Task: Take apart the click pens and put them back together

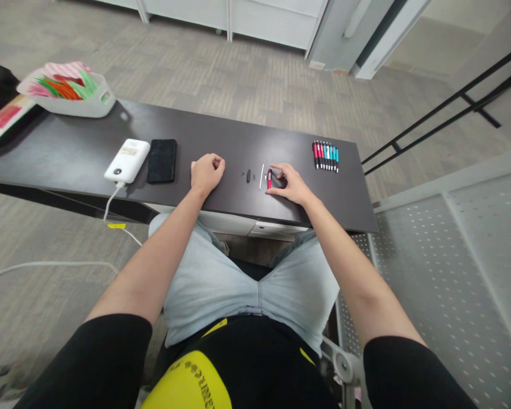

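My right hand [292, 183] pinches a red pen barrel [269, 179] lengthwise, thumb at its near end and index finger at its far end, at the table surface. Just left of the barrel lies a thin white pen refill [261, 176]. Further left is a short black pen part [248, 176], with several tiny pieces beside it, too small to name. My left hand [208, 172] rests on the table left of these parts, its fingers curled in a loose fist; I see nothing in it.
A row of several red and teal pens [326, 157] lies at the right on the dark table [234, 136]. A black phone-like slab [162, 161] and a white power bank [128, 161] with a cable lie left. A white basket [80, 107] stands far left.
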`<action>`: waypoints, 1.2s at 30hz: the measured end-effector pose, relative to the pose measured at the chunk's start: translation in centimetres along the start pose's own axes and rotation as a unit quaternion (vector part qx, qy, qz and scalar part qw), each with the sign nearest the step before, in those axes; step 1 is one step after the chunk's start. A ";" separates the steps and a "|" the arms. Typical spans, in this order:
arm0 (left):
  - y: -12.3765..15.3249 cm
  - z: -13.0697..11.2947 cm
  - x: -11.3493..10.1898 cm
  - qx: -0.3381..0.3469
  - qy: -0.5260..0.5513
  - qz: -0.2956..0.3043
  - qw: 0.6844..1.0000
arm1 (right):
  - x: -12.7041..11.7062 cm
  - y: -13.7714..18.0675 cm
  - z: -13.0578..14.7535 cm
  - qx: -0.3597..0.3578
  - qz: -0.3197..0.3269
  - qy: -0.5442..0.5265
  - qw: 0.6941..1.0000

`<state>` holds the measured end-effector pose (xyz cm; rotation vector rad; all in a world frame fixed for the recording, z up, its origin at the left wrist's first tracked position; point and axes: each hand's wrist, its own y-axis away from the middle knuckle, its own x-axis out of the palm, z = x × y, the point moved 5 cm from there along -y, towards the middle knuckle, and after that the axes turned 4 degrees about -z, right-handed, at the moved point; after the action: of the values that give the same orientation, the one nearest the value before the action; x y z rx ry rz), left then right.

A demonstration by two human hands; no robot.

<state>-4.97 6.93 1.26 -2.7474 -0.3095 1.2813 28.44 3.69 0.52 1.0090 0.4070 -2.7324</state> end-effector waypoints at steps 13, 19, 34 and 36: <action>0.0 -0.2 0.2 0.019 -0.026 0.001 0.999 | -0.1 0.6 -0.1 -0.042 0.017 0.040 0.998; -0.1 -0.2 0.3 0.016 -0.033 0.008 0.999 | 0.6 -0.2 0.4 -0.045 0.014 0.029 0.998; 0.9 -1.5 0.4 0.115 -0.078 0.049 0.989 | -2.0 2.5 -2.3 -0.015 -0.040 0.059 0.997; 1.3 -2.0 0.5 0.157 -0.089 0.070 0.981 | -1.7 2.5 -2.0 -0.012 -0.036 0.071 0.997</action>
<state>-2.95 5.79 1.89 -2.4312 0.0726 1.4702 31.66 2.15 -0.29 1.2105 0.5075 -2.7188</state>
